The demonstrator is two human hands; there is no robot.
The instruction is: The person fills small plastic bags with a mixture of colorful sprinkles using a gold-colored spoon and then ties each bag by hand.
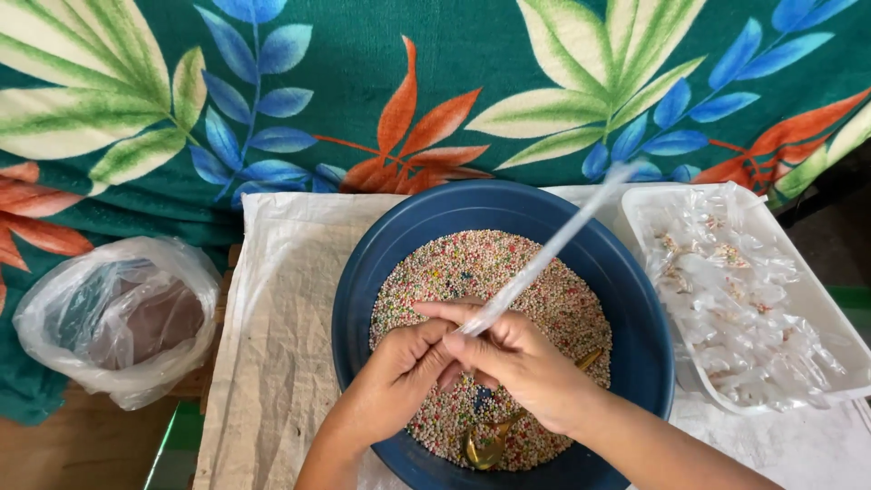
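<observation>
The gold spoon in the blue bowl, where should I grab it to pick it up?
Grab the gold spoon by its thin handle, the end poking out past the right hand toward the bowl's right side. Come from above and from the right. The scoop end lies low in the colourful beads near the front rim, and both hands cover the middle, so the handle tip is probably the freest grip.

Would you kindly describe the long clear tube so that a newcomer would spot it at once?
Start at the big blue basin of tiny multicoloured beads in the middle. Above it, both hands pinch one end of a thin clear plastic tube, which slants up to the right. Unlike the short filled packets in the white tray alongside, it is long, empty-looking and held in the air.
</observation>
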